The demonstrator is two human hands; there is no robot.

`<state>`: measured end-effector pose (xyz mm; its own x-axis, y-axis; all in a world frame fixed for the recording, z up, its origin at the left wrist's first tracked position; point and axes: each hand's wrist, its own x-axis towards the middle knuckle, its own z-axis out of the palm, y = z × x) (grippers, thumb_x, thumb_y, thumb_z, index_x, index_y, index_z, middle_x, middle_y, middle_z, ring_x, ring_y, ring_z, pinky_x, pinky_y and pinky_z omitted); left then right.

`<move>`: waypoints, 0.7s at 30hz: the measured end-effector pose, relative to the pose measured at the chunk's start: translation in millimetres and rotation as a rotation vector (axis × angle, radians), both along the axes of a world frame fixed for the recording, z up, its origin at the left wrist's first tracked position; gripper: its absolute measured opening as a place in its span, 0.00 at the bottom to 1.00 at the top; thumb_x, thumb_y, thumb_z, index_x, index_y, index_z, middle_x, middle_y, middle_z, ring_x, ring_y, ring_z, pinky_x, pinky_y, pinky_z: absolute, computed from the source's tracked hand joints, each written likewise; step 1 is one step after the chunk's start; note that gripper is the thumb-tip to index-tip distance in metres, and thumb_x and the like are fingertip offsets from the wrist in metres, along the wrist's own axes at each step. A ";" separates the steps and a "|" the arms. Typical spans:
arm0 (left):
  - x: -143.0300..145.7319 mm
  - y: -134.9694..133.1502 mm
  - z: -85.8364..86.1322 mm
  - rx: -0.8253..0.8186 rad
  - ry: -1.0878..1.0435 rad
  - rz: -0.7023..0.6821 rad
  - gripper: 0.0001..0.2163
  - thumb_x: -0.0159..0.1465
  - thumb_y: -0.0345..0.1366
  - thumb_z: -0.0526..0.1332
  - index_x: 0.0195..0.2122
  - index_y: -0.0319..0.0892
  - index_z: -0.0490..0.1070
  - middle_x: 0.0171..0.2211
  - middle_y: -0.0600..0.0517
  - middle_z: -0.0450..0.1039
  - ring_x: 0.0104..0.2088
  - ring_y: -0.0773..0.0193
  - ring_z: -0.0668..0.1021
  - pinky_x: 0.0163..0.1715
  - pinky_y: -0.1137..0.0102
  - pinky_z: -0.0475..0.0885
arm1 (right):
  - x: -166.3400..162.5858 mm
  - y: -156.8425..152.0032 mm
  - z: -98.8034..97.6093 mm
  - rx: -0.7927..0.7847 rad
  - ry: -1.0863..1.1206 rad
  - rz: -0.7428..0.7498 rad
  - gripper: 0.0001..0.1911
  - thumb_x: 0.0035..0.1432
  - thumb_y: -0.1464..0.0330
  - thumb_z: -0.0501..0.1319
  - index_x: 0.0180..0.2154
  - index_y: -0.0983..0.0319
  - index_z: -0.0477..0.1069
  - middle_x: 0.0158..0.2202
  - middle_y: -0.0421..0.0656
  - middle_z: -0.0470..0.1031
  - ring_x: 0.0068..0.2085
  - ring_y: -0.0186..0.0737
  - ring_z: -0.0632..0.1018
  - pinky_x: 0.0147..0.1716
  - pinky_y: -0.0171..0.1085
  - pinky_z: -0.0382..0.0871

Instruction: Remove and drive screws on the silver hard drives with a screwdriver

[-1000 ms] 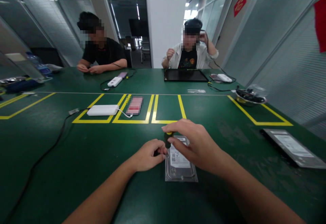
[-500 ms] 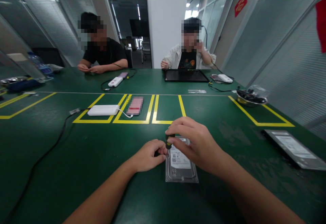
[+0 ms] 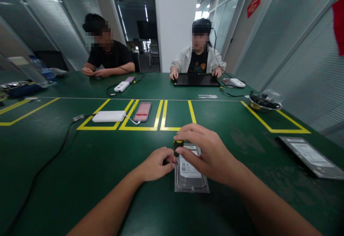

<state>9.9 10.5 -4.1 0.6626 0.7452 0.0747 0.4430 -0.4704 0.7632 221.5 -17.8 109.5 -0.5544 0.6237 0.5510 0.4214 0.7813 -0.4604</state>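
Observation:
A silver hard drive with a white label lies flat on the green table, close in front of me. My right hand pinches the black and yellow handle of a small screwdriver, held upright over the drive's left far corner. My left hand is closed at the drive's left edge, its fingertips pinched around the screwdriver's lower part.
A second hard drive lies at the right. A white power bank and a phone sit in yellow-taped boxes ahead, a metal bowl at the right. Two people sit across the table, one with hands on a black tablet.
My right fingers have shifted slightly on the screwdriver handle. The person opposite has lowered both hands from the head to the tablet.

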 end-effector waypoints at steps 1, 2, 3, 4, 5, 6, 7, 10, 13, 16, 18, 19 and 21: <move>0.0 -0.1 0.1 0.001 0.000 -0.001 0.01 0.60 0.30 0.60 0.34 0.41 0.68 0.31 0.55 0.69 0.34 0.63 0.71 0.36 0.70 0.66 | 0.1 -0.3 0.0 0.013 0.012 0.018 0.09 0.63 0.74 0.60 0.46 0.65 0.71 0.46 0.44 0.72 0.47 0.38 0.72 0.47 0.38 0.65; 0.0 -0.1 0.1 0.001 -0.001 -0.003 0.02 0.60 0.30 0.60 0.34 0.41 0.68 0.32 0.55 0.69 0.34 0.64 0.71 0.36 0.70 0.66 | 0.1 -0.4 -0.3 0.026 0.023 0.033 0.10 0.63 0.75 0.58 0.46 0.65 0.71 0.46 0.44 0.72 0.47 0.38 0.72 0.48 0.38 0.65; 0.0 -0.1 -0.1 0.002 -0.001 -0.004 0.02 0.60 0.30 0.60 0.34 0.41 0.68 0.32 0.55 0.69 0.34 0.64 0.71 0.36 0.70 0.66 | 0.2 -0.3 -0.8 0.034 0.029 0.042 0.10 0.64 0.76 0.58 0.46 0.65 0.71 0.45 0.43 0.73 0.47 0.37 0.72 0.49 0.38 0.64; -0.1 0.0 -0.5 0.001 -0.001 -0.005 0.02 0.60 0.29 0.60 0.34 0.41 0.69 0.33 0.55 0.70 0.34 0.64 0.71 0.36 0.70 0.66 | 0.1 -0.1 -1.4 0.035 0.029 0.041 0.09 0.64 0.76 0.58 0.46 0.65 0.71 0.44 0.43 0.73 0.46 0.36 0.72 0.48 0.37 0.65; -0.2 0.0 -0.9 0.000 -0.002 -0.005 0.02 0.60 0.29 0.60 0.35 0.41 0.69 0.33 0.55 0.70 0.34 0.64 0.71 0.36 0.70 0.66 | 0.1 0.1 -1.9 0.030 0.024 0.031 0.08 0.64 0.75 0.59 0.45 0.65 0.71 0.43 0.42 0.73 0.44 0.36 0.72 0.46 0.37 0.65; -0.4 0.1 -1.4 -0.001 -0.003 -0.005 0.03 0.60 0.30 0.60 0.35 0.41 0.69 0.33 0.55 0.70 0.34 0.64 0.71 0.36 0.70 0.66 | 0.0 0.3 -2.1 0.020 0.015 0.014 0.08 0.64 0.74 0.60 0.45 0.64 0.71 0.42 0.42 0.72 0.43 0.36 0.72 0.44 0.36 0.65; -0.6 0.2 -1.8 -0.002 -0.004 -0.005 0.03 0.60 0.30 0.60 0.35 0.41 0.69 0.33 0.55 0.70 0.35 0.63 0.71 0.36 0.70 0.66 | -0.1 0.2 -2.1 0.006 0.004 -0.003 0.07 0.64 0.73 0.61 0.45 0.64 0.71 0.41 0.42 0.72 0.42 0.36 0.72 0.42 0.35 0.65; -0.9 0.3 -2.9 -0.003 -0.006 -0.002 0.02 0.61 0.30 0.60 0.35 0.41 0.69 0.33 0.55 0.70 0.35 0.63 0.71 0.36 0.70 0.66 | -0.1 -0.7 -0.6 -0.021 -0.017 -0.021 0.08 0.63 0.72 0.62 0.45 0.65 0.72 0.42 0.43 0.70 0.43 0.36 0.71 0.42 0.36 0.64; -0.6 0.2 -3.0 -0.001 -0.008 -0.001 0.02 0.60 0.30 0.60 0.34 0.41 0.69 0.33 0.55 0.70 0.35 0.63 0.71 0.36 0.71 0.65 | 0.3 -1.3 0.9 0.012 0.003 0.012 0.09 0.63 0.75 0.59 0.45 0.65 0.72 0.44 0.44 0.72 0.45 0.38 0.71 0.46 0.38 0.64; -0.2 0.1 -2.4 0.001 -0.009 -0.003 0.03 0.60 0.29 0.60 0.35 0.41 0.70 0.33 0.55 0.70 0.35 0.64 0.71 0.36 0.70 0.65 | 0.1 -0.6 0.4 0.036 0.021 0.015 0.08 0.64 0.74 0.58 0.45 0.65 0.72 0.42 0.43 0.73 0.44 0.37 0.72 0.45 0.38 0.64; 0.0 0.2 -2.1 0.001 -0.007 -0.003 0.02 0.60 0.29 0.60 0.34 0.41 0.70 0.33 0.55 0.70 0.35 0.64 0.71 0.36 0.71 0.65 | -0.4 0.1 -0.4 0.018 0.011 -0.017 0.06 0.64 0.73 0.60 0.43 0.65 0.72 0.40 0.43 0.72 0.42 0.37 0.71 0.42 0.37 0.64; 0.0 0.3 -2.1 0.002 -0.007 -0.003 0.02 0.60 0.29 0.60 0.34 0.41 0.70 0.32 0.55 0.70 0.34 0.64 0.71 0.36 0.71 0.65 | -0.6 0.4 -0.7 0.002 0.002 -0.033 0.06 0.63 0.72 0.61 0.43 0.65 0.72 0.40 0.43 0.71 0.42 0.36 0.71 0.41 0.37 0.64; 0.0 0.3 -2.2 0.003 -0.007 -0.002 0.01 0.60 0.29 0.60 0.33 0.41 0.69 0.32 0.55 0.70 0.34 0.64 0.71 0.35 0.71 0.65 | -0.8 0.5 -1.1 -0.022 -0.006 -0.035 0.06 0.63 0.72 0.62 0.43 0.65 0.72 0.41 0.44 0.70 0.42 0.36 0.71 0.41 0.36 0.65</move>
<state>9.9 10.8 -6.3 0.6635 0.7438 0.0810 0.4371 -0.4732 0.7649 220.7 -17.3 108.4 -0.5353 0.6550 0.5333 0.4514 0.7555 -0.4748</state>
